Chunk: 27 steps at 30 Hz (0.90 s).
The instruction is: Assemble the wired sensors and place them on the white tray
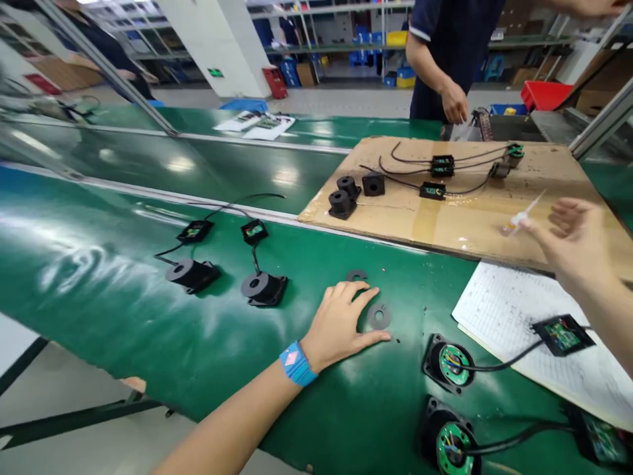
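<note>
While our left hand (336, 323) lies open, thumb and fingers either side of the flat grey ring (379, 326) on the green bench (346, 422), we judge that ring light and bendable, best pinched by its rim; our right hand (576, 234) blurs near the needle-tipped bottle (515, 223), its grip unclear.

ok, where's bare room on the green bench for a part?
Widest: left of the leftmost black housing, out to the frame edge. Another: between it and the left forearm. Crowded: gray rings by the left hand; wired housings and paper, right.
</note>
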Tool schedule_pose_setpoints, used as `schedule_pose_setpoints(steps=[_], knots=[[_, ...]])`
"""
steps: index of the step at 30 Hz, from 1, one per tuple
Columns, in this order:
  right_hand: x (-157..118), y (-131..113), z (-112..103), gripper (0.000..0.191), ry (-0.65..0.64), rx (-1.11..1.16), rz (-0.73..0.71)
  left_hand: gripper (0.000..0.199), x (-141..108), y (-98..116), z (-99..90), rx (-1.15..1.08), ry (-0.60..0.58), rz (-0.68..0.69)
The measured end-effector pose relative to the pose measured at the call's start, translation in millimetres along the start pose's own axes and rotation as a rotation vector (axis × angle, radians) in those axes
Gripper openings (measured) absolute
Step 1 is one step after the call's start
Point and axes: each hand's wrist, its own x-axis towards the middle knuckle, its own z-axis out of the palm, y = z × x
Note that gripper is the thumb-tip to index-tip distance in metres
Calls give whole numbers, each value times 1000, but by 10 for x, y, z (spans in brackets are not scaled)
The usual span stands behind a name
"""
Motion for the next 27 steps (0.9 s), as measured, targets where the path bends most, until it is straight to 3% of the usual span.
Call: schedule_pose_setpoints(steps=[3, 5, 8, 11, 14, 17, 22, 27], knots=[[-668, -470, -455, 33, -116, 100, 2, 62, -27, 69, 26, -20, -15, 1], [-1161, -696, -701, 15, -417, -42, -40, 49, -68, 135, 25, -134, 0, 35], [-1757, -762, -870, 24, -779, -173, -272, 46, -223, 386, 22, -511, 108, 76], [-2066, -628, -824, 32, -901, -218, -389, 54, -421, 839, 123, -941, 221, 116], [-2163, -560, -714, 21, -926, -233, -371, 62, -500, 1286, 344, -1176, 167, 183], [-2213, -621, -675, 16, -804, -223, -452, 66, -463, 1542, 531, -1198, 57, 213], [-2345, -720, -722, 20, -616, -388, -764, 68, -466, 1677, 620, -1059, 205, 77], [-2413, -622, -702, 18, -600, -328, -724, 66, -517, 1721, 667, -1093, 248, 65]])
